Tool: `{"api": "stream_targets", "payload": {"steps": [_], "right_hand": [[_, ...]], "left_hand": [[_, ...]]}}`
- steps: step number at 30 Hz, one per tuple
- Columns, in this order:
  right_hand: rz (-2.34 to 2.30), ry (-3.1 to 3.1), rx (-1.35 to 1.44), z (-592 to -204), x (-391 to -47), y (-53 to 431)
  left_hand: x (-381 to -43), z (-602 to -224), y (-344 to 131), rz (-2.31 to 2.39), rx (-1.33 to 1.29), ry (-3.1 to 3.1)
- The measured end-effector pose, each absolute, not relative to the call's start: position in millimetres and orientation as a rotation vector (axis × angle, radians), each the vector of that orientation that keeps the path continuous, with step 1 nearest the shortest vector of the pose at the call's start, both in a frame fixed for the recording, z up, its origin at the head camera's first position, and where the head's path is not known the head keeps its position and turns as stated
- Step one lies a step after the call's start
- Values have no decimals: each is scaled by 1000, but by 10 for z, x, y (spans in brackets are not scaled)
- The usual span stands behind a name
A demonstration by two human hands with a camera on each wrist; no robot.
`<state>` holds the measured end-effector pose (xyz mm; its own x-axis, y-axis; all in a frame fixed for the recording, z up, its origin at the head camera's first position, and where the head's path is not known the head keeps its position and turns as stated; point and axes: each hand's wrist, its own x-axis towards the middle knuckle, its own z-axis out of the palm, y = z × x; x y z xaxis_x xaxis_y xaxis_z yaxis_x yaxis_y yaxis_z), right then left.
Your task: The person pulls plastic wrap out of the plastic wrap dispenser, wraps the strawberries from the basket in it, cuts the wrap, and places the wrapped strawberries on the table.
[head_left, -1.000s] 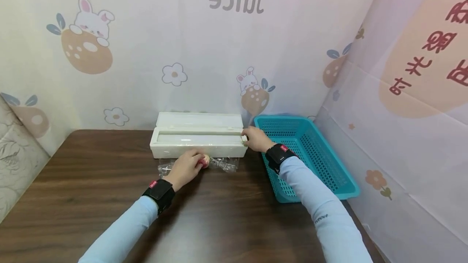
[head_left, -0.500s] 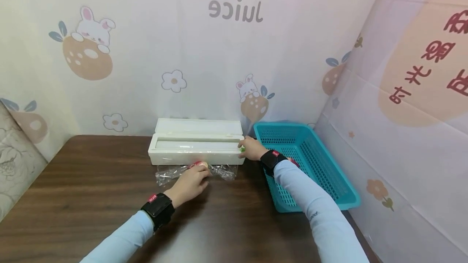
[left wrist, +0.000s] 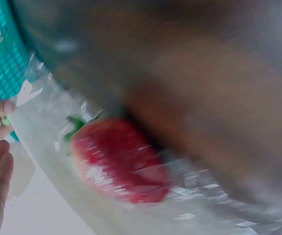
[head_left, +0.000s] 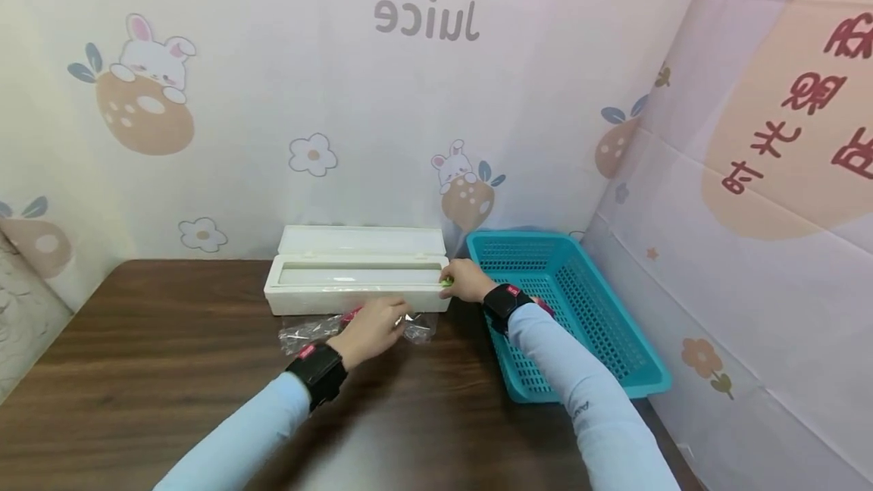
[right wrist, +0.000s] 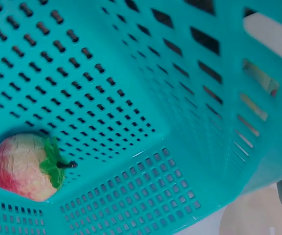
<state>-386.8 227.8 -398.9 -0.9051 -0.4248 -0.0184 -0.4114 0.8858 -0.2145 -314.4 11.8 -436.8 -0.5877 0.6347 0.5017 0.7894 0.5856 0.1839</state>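
A white cling film dispenser (head_left: 355, 298) lies at the table's back with its lid raised. Clear cling film (head_left: 310, 332) hangs from its front and covers a red toy peach with a green leaf (left wrist: 124, 161), mostly hidden by my hand in the head view. My left hand (head_left: 371, 328) hovers in front of the dispenser over the film; its fingers look extended at the left edge of the left wrist view, apart from the peach. At the dispenser's right end, my right hand (head_left: 467, 280) pinches a small green slide cutter (head_left: 446, 282).
A teal perforated basket (head_left: 614, 339) stands right of the dispenser, under my right forearm. Inside it lies a pink and cream toy peach (right wrist: 23, 166) with a green leaf and brown stem. Patterned fabric (head_left: 327, 97) rises behind the brown table (head_left: 170, 370).
My left hand first held the peach's edge, drew back from it, then moved forward and right over the film. My right hand stays at the dispenser's right end. The head view shifted slightly.
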Motion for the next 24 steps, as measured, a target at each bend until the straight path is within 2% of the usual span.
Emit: {"api": "stream_targets", "payload": {"steps": [5, 10, 15, 24], "right_hand": [[-404, 2956, -655, -4001, -3884, 2289], [-456, 2941, -699, -4022, -3865, 2269], [-491, 2931, -776, -4035, -3848, 2247], [-456, 3005, -697, -4004, -3883, 2299]], "left_hand": [[-3445, -4168, 450, -554, -1137, -2424], [-3697, -4252, 710, -429, -1133, -2407], [-3759, -4355, 816, -445, -1117, -2446], [-3761, -4337, 927, -443, -1077, -2435]]}}
